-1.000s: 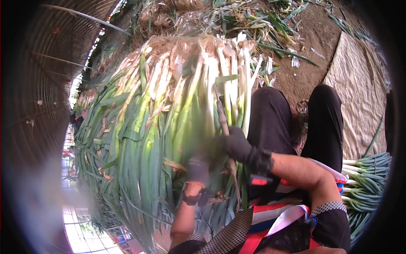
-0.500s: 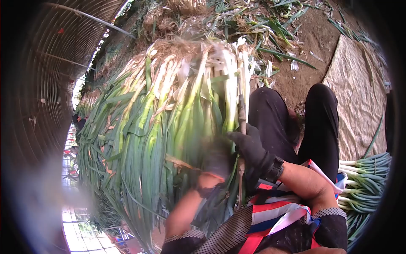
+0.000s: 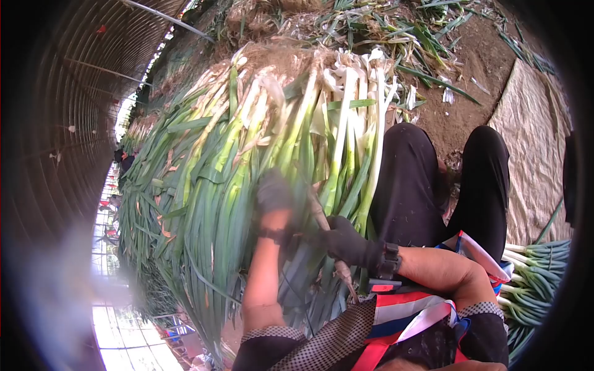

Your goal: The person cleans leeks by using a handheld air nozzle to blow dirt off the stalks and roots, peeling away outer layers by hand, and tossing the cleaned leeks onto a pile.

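A big heap of long green onions (image 3: 210,179) lies in front of me, white root ends away from me and green leaves towards me. My left hand (image 3: 274,190), in a dark glove, is over the leaves near the middle of the heap. Motion smears its fingers, so their grip does not show. My right hand (image 3: 349,240), also gloved, is closed around a thin brownish rod-like tool (image 3: 318,210), slanting across the near right side of the heap. Several white-stemmed green onions (image 3: 375,148) lie just beyond the right hand, beside my knee.
Trimmed leaves and scraps (image 3: 408,37) litter the soil at the back. A tan woven sheet (image 3: 532,154) lies to the right, with cleaned green onions (image 3: 538,272) piled near it. My knees (image 3: 405,173) border the heap. A curved ribbed wall (image 3: 68,111) stands at left.
My left hand has moved left and away from me over the leaves. The right hand has shifted slightly left, and the rod has turned from nearly upright in view to slanting left.
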`<state>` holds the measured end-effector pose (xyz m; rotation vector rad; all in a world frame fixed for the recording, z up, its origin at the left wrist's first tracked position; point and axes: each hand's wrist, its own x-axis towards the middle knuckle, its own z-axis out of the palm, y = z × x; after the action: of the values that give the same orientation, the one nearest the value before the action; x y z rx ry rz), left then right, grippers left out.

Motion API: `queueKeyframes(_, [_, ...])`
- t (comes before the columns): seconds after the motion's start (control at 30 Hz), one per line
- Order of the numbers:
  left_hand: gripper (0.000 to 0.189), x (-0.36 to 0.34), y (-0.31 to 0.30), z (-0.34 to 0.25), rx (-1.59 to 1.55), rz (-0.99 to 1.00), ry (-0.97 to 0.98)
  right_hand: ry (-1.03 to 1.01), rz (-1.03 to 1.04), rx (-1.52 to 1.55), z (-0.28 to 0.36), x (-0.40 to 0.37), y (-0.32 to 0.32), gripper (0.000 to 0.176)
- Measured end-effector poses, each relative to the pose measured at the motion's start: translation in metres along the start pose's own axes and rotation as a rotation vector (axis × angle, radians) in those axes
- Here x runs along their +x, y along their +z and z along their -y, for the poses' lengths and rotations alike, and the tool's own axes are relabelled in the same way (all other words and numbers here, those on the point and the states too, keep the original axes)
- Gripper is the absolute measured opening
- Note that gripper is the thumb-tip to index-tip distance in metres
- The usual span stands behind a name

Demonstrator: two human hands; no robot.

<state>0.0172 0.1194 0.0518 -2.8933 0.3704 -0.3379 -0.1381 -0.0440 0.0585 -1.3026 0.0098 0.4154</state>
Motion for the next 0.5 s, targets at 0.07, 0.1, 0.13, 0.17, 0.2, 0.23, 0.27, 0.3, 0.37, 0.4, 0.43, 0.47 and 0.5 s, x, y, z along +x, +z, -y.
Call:
queueKeyframes(0.07, [0.019, 0.01, 0.005, -0.006, 0.074, -0.015, -0.003, 0.002, -0.133, 0.129, -0.002, 0.015, 0.007, 0.021])
queueKeyframes(0.1, [0.018, 0.01, 0.007, -0.01, 0.111, -0.024, -0.007, 0.004, -0.198, 0.191, -0.003, 0.023, 0.008, 0.021])
queueKeyframes(0.13, [0.018, 0.01, 0.006, -0.013, 0.085, 0.02, -0.035, -0.077, -0.193, 0.247, -0.006, 0.031, 0.006, 0.022])
queueKeyframes(0.17, [0.018, 0.012, 0.004, -0.016, 0.059, 0.055, -0.067, -0.026, -0.201, 0.228, -0.008, 0.032, 0.005, 0.022])
queueKeyframes(0.2, [0.018, 0.018, 0.0, -0.018, 0.031, 0.08, -0.106, 0.018, -0.203, 0.202, -0.01, 0.03, 0.004, 0.022])
queueKeyframes(0.23, [0.017, 0.021, 0.004, -0.014, 0.015, 0.012, -0.041, 0.051, -0.2, 0.168, -0.012, 0.031, 0.003, 0.022])
queueKeyframes(0.27, [0.016, 0.021, 0.015, -0.007, 0.003, -0.062, 0.02, 0.098, -0.168, 0.093, -0.019, 0.028, 0.005, 0.023])
queueKeyframes(0.3, [0.016, 0.022, 0.02, -0.003, -0.004, -0.135, 0.081, 0.036, -0.07, 0.016, -0.015, 0.021, 0.0, 0.022])
queueKeyframes(0.37, [0.014, 0.021, 0.011, -0.009, 0.056, -0.133, 0.087, 0.076, -0.004, 0.105, -0.016, 0.018, -0.002, 0.018])
queueKeyframes(0.4, [0.013, 0.019, 0.007, -0.011, 0.089, -0.122, 0.095, 0.08, -0.026, 0.19, -0.014, 0.019, -0.002, 0.02])
queueKeyframes(0.43, [0.015, 0.02, 0.008, -0.007, 0.016, -0.059, 0.056, 0.087, -0.047, 0.278, -0.01, 0.018, -0.002, 0.021])
queueKeyframes(0.47, [0.016, 0.022, 0.005, -0.006, -0.06, 0.004, 0.02, 0.096, -0.072, 0.368, -0.006, 0.017, -0.002, 0.023])
queueKeyframes(0.5, [0.018, 0.025, 0.002, -0.004, -0.139, 0.065, -0.009, 0.109, -0.094, 0.327, -0.002, 0.013, -0.002, 0.021])
